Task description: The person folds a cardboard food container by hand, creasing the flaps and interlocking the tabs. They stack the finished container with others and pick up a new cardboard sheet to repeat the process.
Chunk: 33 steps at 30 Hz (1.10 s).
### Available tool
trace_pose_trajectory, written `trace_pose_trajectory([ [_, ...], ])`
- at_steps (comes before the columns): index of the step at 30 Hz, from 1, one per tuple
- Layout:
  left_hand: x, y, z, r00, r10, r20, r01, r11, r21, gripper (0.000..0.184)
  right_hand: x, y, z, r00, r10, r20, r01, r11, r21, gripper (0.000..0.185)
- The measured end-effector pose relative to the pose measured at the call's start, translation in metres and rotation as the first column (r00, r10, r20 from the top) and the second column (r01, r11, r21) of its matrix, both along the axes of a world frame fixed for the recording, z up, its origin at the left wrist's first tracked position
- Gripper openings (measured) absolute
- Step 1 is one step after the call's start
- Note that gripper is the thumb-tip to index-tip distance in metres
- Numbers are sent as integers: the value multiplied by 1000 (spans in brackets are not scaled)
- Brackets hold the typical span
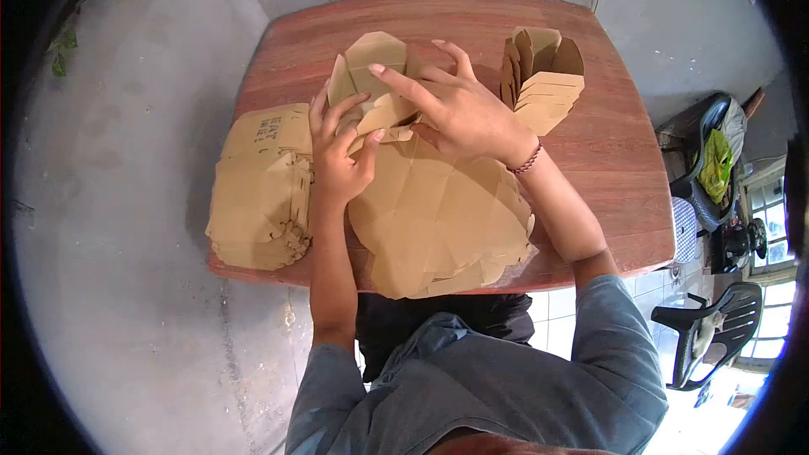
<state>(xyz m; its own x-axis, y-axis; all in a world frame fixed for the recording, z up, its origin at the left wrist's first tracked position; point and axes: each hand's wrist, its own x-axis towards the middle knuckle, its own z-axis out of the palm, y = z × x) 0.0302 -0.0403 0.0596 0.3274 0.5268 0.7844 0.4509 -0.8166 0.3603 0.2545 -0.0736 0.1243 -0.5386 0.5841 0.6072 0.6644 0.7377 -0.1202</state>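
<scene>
A brown cardboard food box (pixel 377 76), partly folded with its flaps standing up, is between my two hands near the far middle of the table. My left hand (pixel 341 152) grips its left and near side, fingers bent over the wall and thumb along the near edge. My right hand (pixel 472 114) is on its right side, index finger reaching over the inside and thumb at the near right corner. Some right fingers are partly hidden. Just below the hands lies a fanned pile of flat cardboard blanks (pixel 438 211).
A stack of flat printed blanks (pixel 257 185) lies at the table's left edge. Nested folded boxes (pixel 546 88) stand at the back right of the wooden table (pixel 619 177). Grey walls border the far and left sides. A black plastic chair (pixel 716 329) stands to the right.
</scene>
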Motion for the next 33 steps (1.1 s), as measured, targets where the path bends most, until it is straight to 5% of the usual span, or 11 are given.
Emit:
trace_pose_trajectory([
  [3, 1, -2, 1, 995, 63, -75, -54, 992, 113, 12, 1, -1, 4, 998, -2, 65, 11, 990, -144, 87],
  [11, 2, -3, -4, 970, 185, -157, -138, 952, 272, 4, 0, 18, -29, 998, 50, -39, -52, 997, -54, 66],
  [13, 3, -2, -4, 968, 193, -164, -137, 943, 302, 12, -1, 19, -32, 1000, 5, -13, -6, 995, -98, 65],
  [15, 9, -4, -4, 968, 133, 215, -193, 938, 287, 37, -1, 20, -33, 967, -54, -250, 20, 990, -137, 58],
  [16, 3, -2, -4, 971, 130, 200, -190, 928, 320, 67, -5, 15, -22, 967, -52, -248, 18, 990, -137, 58],
  [17, 6, -2, -5, 970, 131, 203, -192, 927, 321, 67, -7, 8, -9, 893, -89, -441, -2, 979, -202, 51],
  [20, 15, -7, -6, 854, 30, 520, 136, 951, -278, 90, -8, 4, -3, 711, -161, -685, -153, 915, -374, 37],
  [22, 9, 11, -29, 650, -162, 743, 530, 797, -290, 83, -12, 2, -5, 636, -200, -745, -287, 835, -469, 30],
  [23, 7, 16, -44, 652, -152, 743, 521, 802, -293, 83, -16, 0, -6, 626, -176, -760, -318, 831, -455, 26],
  [25, 4, 20, -63, 348, -318, 882, 868, 464, -176, 72, -23, -6, -7, 616, -148, -774, -356, 824, -441, 23],
  [33, -6, 11, -69, 322, -199, 925, 843, 504, -185, 61, -32, -25, -2, 715, -96, -692, -431, 720, -545, 30],
])
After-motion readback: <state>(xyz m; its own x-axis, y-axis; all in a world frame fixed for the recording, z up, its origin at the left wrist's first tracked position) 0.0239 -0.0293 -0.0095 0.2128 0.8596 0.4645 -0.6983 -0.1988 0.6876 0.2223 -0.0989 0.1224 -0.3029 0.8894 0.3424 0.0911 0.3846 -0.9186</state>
